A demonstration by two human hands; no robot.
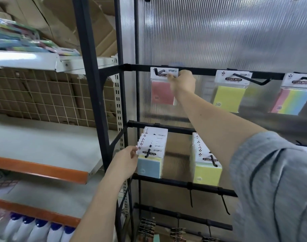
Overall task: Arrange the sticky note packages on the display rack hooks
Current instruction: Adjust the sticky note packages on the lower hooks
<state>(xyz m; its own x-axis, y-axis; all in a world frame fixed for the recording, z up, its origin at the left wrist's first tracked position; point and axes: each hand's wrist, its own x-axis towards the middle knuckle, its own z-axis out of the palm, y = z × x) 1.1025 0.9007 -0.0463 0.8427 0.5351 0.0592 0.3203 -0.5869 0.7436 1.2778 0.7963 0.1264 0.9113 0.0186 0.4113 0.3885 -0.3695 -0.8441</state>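
Carefully, my right hand [183, 82] pinches the pink sticky note package's white card header [164, 74] on its black hook [158, 71]; I should slide it fully back. My left hand [126, 160] pinches the blue packages [150, 165].

Blurred packages [18, 37] top left; rainbow pack [292, 100] edge-cropped.

Legible: "STICKY NOTE" in white on black banner, white header card of yellow sticky note package [231, 92], upper rail. Same wording on blue package stack [150, 160] and pale yellow stack [207, 169], lower rail. Pink package [164, 84]: "STICKY N", rest covered. Smaller print unreadable.
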